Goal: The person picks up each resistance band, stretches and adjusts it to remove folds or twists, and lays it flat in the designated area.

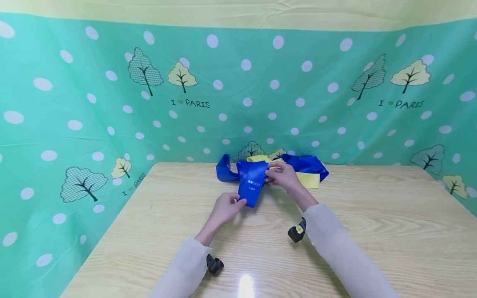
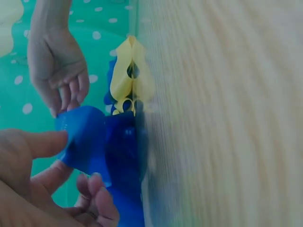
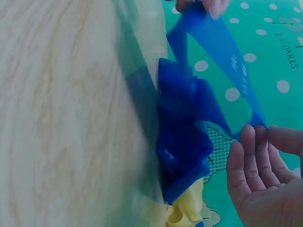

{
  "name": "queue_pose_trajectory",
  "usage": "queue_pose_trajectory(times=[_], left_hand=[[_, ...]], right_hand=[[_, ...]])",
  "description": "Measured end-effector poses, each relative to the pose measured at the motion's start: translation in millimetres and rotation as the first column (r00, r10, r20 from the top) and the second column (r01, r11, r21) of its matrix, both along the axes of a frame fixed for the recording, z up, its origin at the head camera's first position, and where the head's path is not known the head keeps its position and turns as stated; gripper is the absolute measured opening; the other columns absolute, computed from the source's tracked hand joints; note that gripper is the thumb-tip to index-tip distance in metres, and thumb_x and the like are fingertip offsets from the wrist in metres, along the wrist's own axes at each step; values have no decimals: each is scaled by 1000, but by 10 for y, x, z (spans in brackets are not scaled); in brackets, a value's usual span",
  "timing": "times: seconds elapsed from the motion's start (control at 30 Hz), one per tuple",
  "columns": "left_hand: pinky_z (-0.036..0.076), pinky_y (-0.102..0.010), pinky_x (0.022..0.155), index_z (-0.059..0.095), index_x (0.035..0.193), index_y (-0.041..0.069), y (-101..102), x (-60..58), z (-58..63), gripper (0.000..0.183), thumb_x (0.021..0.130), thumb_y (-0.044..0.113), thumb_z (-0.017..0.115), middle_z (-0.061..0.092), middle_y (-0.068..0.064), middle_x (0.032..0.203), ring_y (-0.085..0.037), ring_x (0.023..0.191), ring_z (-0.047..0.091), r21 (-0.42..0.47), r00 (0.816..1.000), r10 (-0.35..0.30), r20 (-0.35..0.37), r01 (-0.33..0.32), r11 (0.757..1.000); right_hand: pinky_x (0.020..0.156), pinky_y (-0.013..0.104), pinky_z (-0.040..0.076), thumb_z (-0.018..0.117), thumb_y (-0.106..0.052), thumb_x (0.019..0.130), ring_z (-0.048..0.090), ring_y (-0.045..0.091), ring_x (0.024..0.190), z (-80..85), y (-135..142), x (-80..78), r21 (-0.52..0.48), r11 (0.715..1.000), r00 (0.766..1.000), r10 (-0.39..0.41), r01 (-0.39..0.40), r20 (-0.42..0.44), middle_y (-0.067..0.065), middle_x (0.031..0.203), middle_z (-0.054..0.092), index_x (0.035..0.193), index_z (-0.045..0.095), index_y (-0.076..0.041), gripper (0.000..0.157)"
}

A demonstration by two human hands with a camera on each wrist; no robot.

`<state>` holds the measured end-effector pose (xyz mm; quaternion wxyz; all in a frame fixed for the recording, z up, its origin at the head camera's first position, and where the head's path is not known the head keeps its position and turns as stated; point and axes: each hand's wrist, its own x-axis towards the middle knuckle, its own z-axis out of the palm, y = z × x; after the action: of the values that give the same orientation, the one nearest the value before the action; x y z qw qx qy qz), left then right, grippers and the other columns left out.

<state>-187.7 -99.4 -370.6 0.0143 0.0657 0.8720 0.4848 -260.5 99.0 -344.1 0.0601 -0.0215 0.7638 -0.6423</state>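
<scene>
A blue resistance band (image 1: 250,186), printed with small circles and the word "Light", is stretched between both hands in the head view. My left hand (image 1: 225,209) pinches its lower end between thumb and fingers. Higher up on the right side, my right hand (image 1: 285,176) pinches the band's edge; in the right wrist view that hand (image 3: 265,175) has thumb and index finger together on it. More blue band lies in loose folds behind, mixed with a yellow band (image 1: 308,180). The left wrist view shows the yellow loops (image 2: 124,71) beyond the held blue piece (image 2: 85,137).
The bands lie at the far edge of a light wood table (image 1: 179,231), against a green dotted cloth (image 1: 246,82) that hangs behind and at the sides. A black wrist camera (image 1: 215,265) sits on the left sleeve, another camera (image 1: 297,233) on the right.
</scene>
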Motion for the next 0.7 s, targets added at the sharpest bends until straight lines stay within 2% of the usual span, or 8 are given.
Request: queue_pose_trajectory(times=[0.07, 0.13, 0.23, 0.3, 0.4, 0.57, 0.63, 0.7], left_hand=[[30, -22, 48, 37, 61, 10, -23, 35, -12, 38, 93, 14, 58, 36, 4, 55, -10, 51, 44, 20, 999, 13, 32, -14, 1000], [34, -22, 48, 48, 63, 3, -35, 63, -25, 33, 93, 12, 57, 50, 0, 58, -15, 54, 56, 68, 998, 10, 60, -15, 998], [42, -22, 55, 65, 78, -6, -35, 98, -35, 23, 93, 9, 56, 69, -15, 77, -25, 66, 69, 146, 997, -1, 79, -11, 989], [46, -23, 60, 68, 87, -8, -29, 111, -32, 21, 93, 9, 56, 71, -22, 88, -28, 71, 71, 195, 996, -7, 85, -9, 981], [48, -24, 61, 68, 89, -8, -15, 131, -2, 22, 93, 11, 58, 70, -24, 89, -28, 71, 71, 234, 997, -2, 78, -17, 972], [53, -33, 63, 68, 96, -5, 6, 143, 85, 21, 93, 15, 60, 71, -24, 87, -25, 67, 71, 275, 996, 45, 72, -64, 959], [55, -37, 66, 67, 100, -5, 10, 131, 118, 21, 93, 14, 61, 71, -24, 89, -24, 66, 70, 295, 996, 65, 66, -82, 952], [55, -38, 68, 65, 102, -5, 14, 114, 158, 21, 92, 13, 61, 71, -24, 90, -24, 65, 70, 313, 995, 83, 52, -95, 945]], right_hand=[[82, 39, 56, 56, -7, 95, 65, 10, 71, -38, 7, -14, -7, 1000, 1000, 11, -10, 17, 8, 91, 70, 127, 53, 2, 33], [84, 39, 56, 55, -7, 95, 65, 10, 72, -89, 11, -24, -11, 1000, 999, 28, -28, 35, 9, 94, 71, 131, 51, 1, 37], [81, 37, 56, 56, -7, 94, 67, 13, 75, -172, 18, -13, 24, 997, 996, 68, -69, 59, 12, 98, 72, 135, 48, 3, 43], [77, 35, 57, 58, -8, 93, 69, 16, 78, -225, 21, 12, 58, 992, 992, 105, -110, 74, 17, 101, 71, 136, 45, 5, 47], [71, 33, 56, 59, -9, 91, 71, 21, 80, -291, 27, 73, 113, 978, 980, 163, -176, 109, 21, 101, 71, 131, 46, 8, 45], [67, 32, 57, 53, -13, 95, 69, 18, 73, -330, 24, 244, 175, 945, 944, 235, -278, 232, 17, 90, 71, 110, 58, 8, 26], [65, 32, 57, 51, -19, 97, 69, 16, 70, -332, 12, 330, 187, 930, 924, 256, -315, 285, 13, 86, 72, 104, 63, 5, 28], [66, 33, 58, 47, -27, 99, 69, 16, 71, -333, -11, 422, 152, 920, 896, 298, -362, 329, 11, 85, 72, 102, 64, 5, 36]])
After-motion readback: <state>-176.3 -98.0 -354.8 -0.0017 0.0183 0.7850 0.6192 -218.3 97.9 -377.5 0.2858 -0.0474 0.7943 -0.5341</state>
